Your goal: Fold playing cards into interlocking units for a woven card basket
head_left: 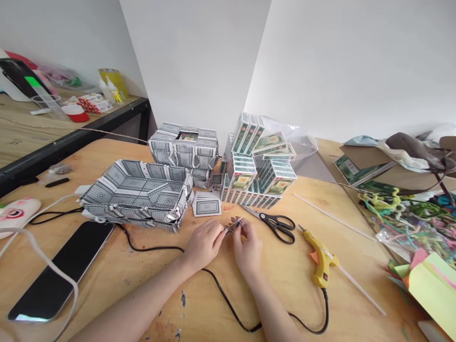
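Between my fingers is a playing card (233,225), seen nearly edge-on and partly hidden. My left hand (204,243) pinches its left side, while my right hand (246,244) grips the right side. Just beyond lies a small stack of playing cards (207,207), patterned backs up. To the left stands an open tray built from folded cards (137,190), and behind it a boxy card structure (185,149) with an opening on top. Black-handled scissors (276,223) lie right of my hands, blades partly open. Farther right rests a yellow glue gun (321,259).
Green-and-white card boxes (244,175) are piled behind the scissors. A black cable (224,294) runs beneath my arms. A phone (60,270) lies at left. White glue sticks (335,216), pipe cleaners (420,213) and sticky notes (432,285) are at right.
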`<state>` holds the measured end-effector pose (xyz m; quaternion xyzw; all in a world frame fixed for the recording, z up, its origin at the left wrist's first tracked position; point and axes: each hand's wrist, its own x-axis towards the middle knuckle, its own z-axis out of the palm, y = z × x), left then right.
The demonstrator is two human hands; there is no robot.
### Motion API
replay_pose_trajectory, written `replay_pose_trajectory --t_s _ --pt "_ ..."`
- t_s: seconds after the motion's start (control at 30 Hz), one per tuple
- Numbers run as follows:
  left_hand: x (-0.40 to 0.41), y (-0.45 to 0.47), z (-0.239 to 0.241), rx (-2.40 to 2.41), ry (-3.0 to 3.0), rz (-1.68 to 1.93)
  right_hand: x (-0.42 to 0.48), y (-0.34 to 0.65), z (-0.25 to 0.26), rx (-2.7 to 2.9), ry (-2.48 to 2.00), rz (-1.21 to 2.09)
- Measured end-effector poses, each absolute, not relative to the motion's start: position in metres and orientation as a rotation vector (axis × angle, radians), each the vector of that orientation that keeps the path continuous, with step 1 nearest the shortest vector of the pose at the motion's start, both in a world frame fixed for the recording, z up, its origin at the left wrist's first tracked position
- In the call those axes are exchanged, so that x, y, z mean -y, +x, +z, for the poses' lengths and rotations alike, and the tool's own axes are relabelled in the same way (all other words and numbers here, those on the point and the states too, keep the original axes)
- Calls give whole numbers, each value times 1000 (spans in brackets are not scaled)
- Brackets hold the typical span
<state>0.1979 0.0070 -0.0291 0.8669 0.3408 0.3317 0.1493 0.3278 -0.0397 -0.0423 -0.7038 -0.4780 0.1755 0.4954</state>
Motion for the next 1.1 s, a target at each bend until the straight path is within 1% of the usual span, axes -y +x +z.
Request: replay_pose_trajectory --t_s 0.37,0.53,0.63,0.8,0.87,0.97,1.1 --pt "-2 200 -26 -899 2588 892 42 327 -40 1136 -1742 405" --pt "-2 200 -26 -917 2544 888 43 326 -38 1074 -1760 412" --pt "-4 201 -28 -1059 2414 889 40 328 -36 1004 -1688 510" --pt "-13 199 -32 -1229 2093 934 33 331 -35 972 -1435 830" --pt "-15 198 -33 -1265 2041 942 32 332 -36 1006 -1425 872" --pt "-14 198 -32 -1261 2040 956 35 332 -38 1075 -1513 784" --pt "-8 199 -31 -1169 2076 931 39 334 -41 1217 -1698 518"
